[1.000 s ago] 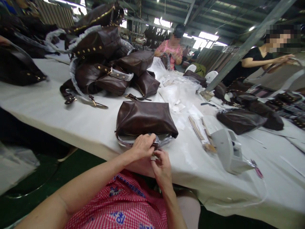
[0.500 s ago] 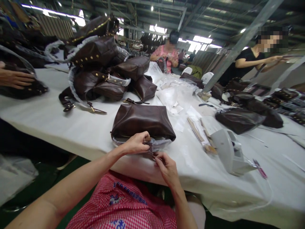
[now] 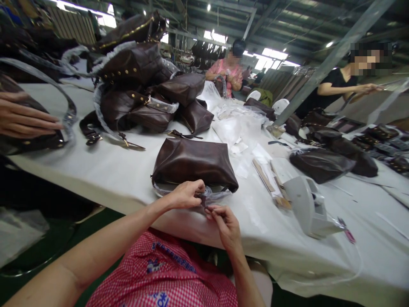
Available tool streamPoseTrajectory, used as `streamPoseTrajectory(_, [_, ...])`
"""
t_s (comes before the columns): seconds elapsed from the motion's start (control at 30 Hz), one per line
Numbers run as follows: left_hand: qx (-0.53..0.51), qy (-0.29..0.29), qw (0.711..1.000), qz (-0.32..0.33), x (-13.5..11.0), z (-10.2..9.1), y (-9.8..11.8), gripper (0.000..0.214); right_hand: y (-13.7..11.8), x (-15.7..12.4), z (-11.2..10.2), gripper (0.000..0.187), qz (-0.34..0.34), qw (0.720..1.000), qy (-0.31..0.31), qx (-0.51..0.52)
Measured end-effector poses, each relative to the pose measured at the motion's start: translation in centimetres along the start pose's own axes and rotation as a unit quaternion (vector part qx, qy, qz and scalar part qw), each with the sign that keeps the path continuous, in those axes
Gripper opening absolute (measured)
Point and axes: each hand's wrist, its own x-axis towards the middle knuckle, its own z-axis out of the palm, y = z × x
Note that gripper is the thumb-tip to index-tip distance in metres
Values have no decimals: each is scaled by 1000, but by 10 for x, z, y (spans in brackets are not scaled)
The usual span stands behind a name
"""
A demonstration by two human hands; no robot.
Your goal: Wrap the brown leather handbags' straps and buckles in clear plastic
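A dark brown leather handbag (image 3: 194, 162) lies on the white-covered table in front of me. Along its near side runs a strap wrapped in clear plastic (image 3: 219, 196). My left hand (image 3: 188, 194) is closed on this wrapped strap, thumb and fingers pinched together. Just to the right and nearer to me, my right hand (image 3: 225, 221) pinches the strap's lower end, where a small dark piece shows between the fingertips. Exactly what that piece is cannot be made out.
Brown studded handbags (image 3: 134, 85) are piled behind and left. A grey-white tape dispenser (image 3: 306, 209) and pink-handled snips (image 3: 348, 232) are at right, near cardboard strips (image 3: 266, 177). Plastic bags (image 3: 233, 119) lie farther back. Another person's hand (image 3: 28, 115) rests on a bag at left.
My hands stay nearly in place on the strap, its plastic wrap shifting between them. At left, the other person's hand and bag have come closer. The view has shifted slightly.
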Motion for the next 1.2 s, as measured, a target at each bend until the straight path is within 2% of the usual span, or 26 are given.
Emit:
streamPoseTrajectory(0.07, [21,15,1000,1,-2,5,-1,27,0,2,3,13,-2,1000,25,-10])
streamPoseTrajectory(0.13, [41,25,999,6,-3,8,-1,29,0,7,2,13,-68,991,32,-110])
streamPoseTrajectory(0.17, [50,26,998,9,-4,10,-2,29,-1,10,1,15,-120,976,31,-177])
streamPoseTrajectory(0.23, [63,22,998,11,-4,11,-2,27,-5,16,0,19,-220,929,20,-297])
streamPoseTrajectory(0.3, [74,17,997,8,-4,12,-1,24,-9,22,-1,23,-269,891,0,-365])
streamPoseTrajectory(0.47, [95,24,995,-11,-4,16,3,24,-26,37,-3,20,-251,859,-122,-429])
streamPoseTrajectory(0.63, [48,10,999,6,-2,14,4,26,-42,55,-10,17,-202,827,-259,-456])
streamPoseTrajectory(0.73, [19,9,999,37,-3,13,0,26,-41,61,-12,19,-189,833,-288,-432])
streamPoseTrajectory(0.87, [55,54,996,46,-8,17,-3,29,-29,58,-13,21,-216,878,-247,-350])
streamPoseTrajectory(1.03, [194,107,975,-5,-17,28,16,21,-19,49,-13,26,-221,900,-216,-306])
streamPoseTrajectory(1.2, [198,113,973,-38,-25,41,29,26,-13,41,-15,23,-235,910,-187,-287])
